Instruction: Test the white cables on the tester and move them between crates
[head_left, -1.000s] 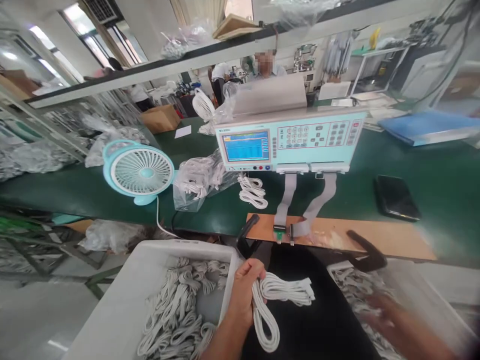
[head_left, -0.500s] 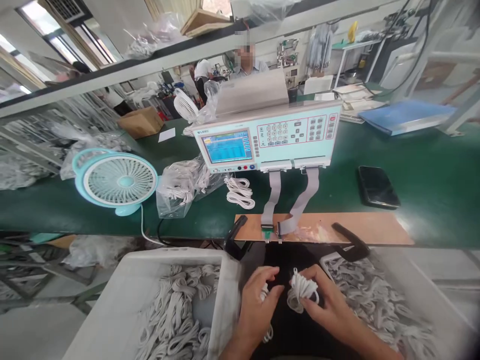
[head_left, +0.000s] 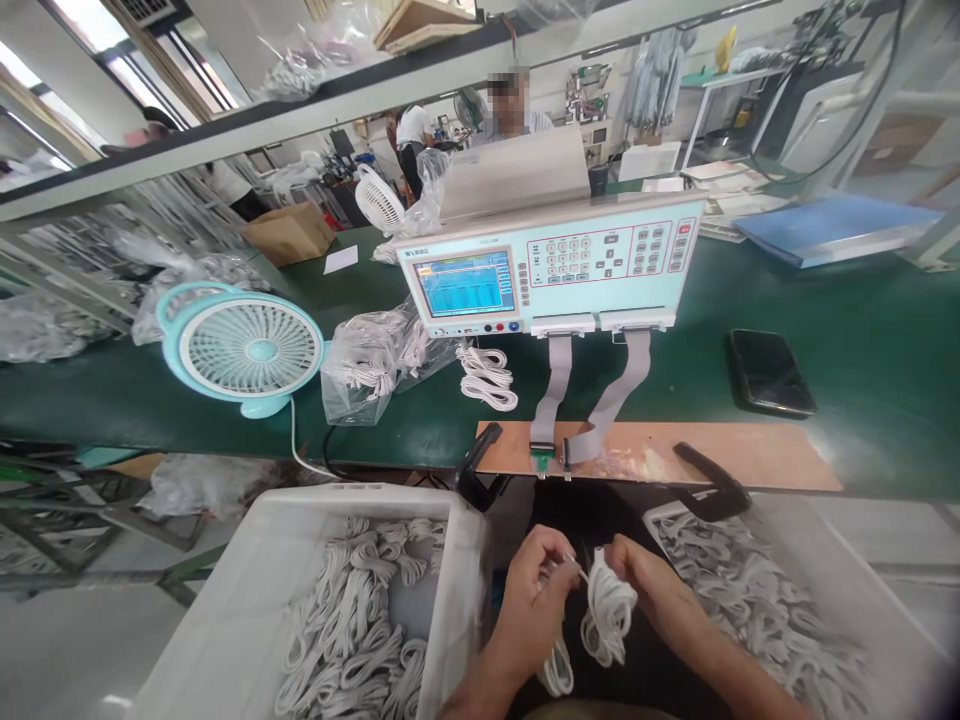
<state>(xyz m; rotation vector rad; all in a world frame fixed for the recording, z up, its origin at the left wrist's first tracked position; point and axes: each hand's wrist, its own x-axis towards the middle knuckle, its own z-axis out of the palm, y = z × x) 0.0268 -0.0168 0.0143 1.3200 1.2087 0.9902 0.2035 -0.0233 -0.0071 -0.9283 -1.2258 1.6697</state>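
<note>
Nearest me, my left hand (head_left: pixel 536 590) is closed round a hanging loop of thin white cable (head_left: pixel 556 670), fingertips pinched narrow near a slim white end, while my right hand (head_left: pixel 656 580) grips a bunched coil of white cable (head_left: pixel 611 605); I can't tell whether the two join. I'd judge this bundle part-handled: both pieces are off the bins, over my lap, mostly coiled. On my left, a deep white plastic bin (head_left: pixel 214 610) has many similar coils inside; on my right, a second pale plastic bin (head_left: pixel 832 580) bears plenty too, so much appears left, though which are done I can't say. Beyond, on a flat tan board (head_left: pixel 765 455), two flat grey ribbon cables (head_left: pixel 556 385) end in small connectors, with no white cable attached. Farther back stands a pale-blue boxy instrument (head_left: pixel 615 290), its screen lit.
</note>
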